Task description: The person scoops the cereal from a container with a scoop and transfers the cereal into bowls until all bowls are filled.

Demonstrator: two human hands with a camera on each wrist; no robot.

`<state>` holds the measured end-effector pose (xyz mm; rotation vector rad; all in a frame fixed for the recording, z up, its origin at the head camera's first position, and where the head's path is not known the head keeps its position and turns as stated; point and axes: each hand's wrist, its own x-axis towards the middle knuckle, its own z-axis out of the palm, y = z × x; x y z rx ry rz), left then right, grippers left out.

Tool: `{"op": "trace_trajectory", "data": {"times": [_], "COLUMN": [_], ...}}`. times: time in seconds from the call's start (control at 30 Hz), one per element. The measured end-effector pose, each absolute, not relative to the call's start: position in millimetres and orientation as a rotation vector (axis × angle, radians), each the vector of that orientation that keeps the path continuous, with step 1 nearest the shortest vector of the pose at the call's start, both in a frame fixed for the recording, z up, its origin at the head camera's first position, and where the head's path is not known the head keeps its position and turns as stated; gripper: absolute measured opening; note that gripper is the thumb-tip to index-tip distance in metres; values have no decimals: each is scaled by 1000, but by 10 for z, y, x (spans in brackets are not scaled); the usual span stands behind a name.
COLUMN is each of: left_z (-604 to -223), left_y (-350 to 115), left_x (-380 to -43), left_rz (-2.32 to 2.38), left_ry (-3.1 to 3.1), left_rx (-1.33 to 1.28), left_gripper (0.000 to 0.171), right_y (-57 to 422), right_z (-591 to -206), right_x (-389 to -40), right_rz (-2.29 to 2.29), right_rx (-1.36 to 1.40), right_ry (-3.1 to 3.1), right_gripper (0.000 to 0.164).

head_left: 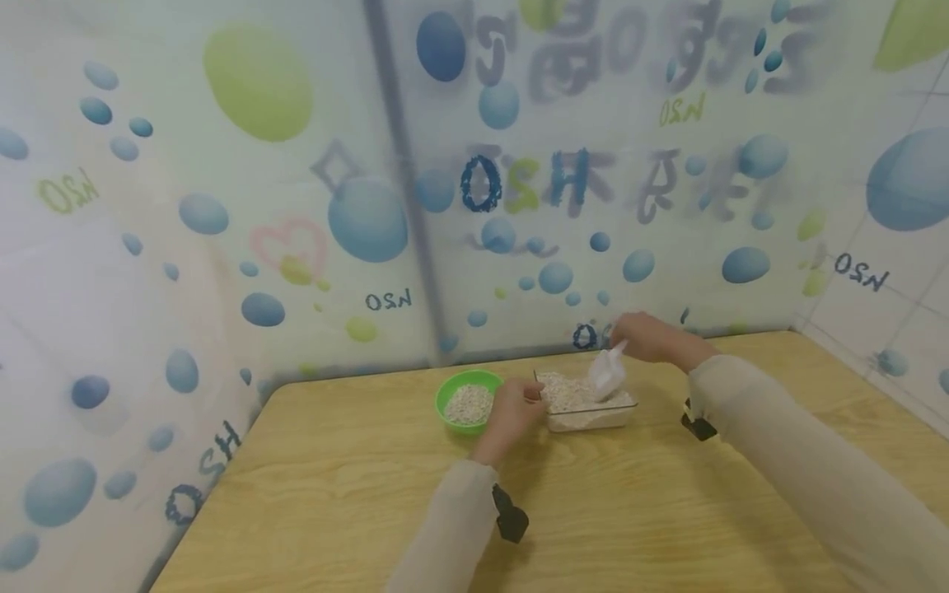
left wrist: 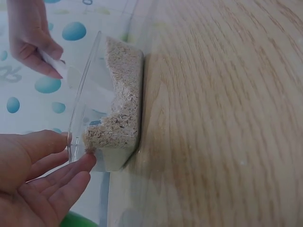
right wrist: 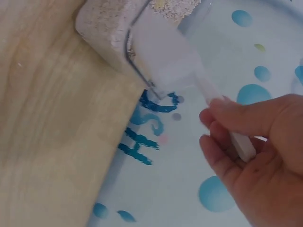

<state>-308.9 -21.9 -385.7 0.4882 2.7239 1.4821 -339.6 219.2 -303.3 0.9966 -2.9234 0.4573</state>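
Observation:
A clear plastic container (head_left: 589, 418) of pale flakes (left wrist: 124, 90), which look like oats, stands on the table. My left hand (head_left: 513, 418) holds its left end, with fingertips at the rim and on the wall below, as the left wrist view shows. My right hand (right wrist: 258, 137) grips the handle of a white scoop (right wrist: 165, 52) from the far right side. The scoop's head (head_left: 608, 375) tilts down into the container at its right end, its front edge hidden. Just left of my left hand sits a green bowl (head_left: 442, 397) with flakes (head_left: 469, 404) in it, partly covered by that hand.
The wooden table (head_left: 334, 486) runs back to a patterned curtain (head_left: 356, 329) close behind the bowl and container. A dark band (head_left: 510, 515) sits on the left wrist, and another (head_left: 698, 420) on the right.

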Motion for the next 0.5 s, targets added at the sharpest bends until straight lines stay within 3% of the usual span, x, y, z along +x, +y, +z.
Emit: {"op": "trace_trajectory", "data": {"times": [0.5], "left_z": [-3820], "left_y": [-232], "left_x": [-3062], "left_rz": [1487], "left_ry": [2726], "left_rx": [522], "left_gripper": [28], "right_y": [2388], "right_z": [-3354], "right_x": [-3356], "right_rz": [897], "right_rx": [958], "right_ry": [-2893], "right_gripper": [24]}}
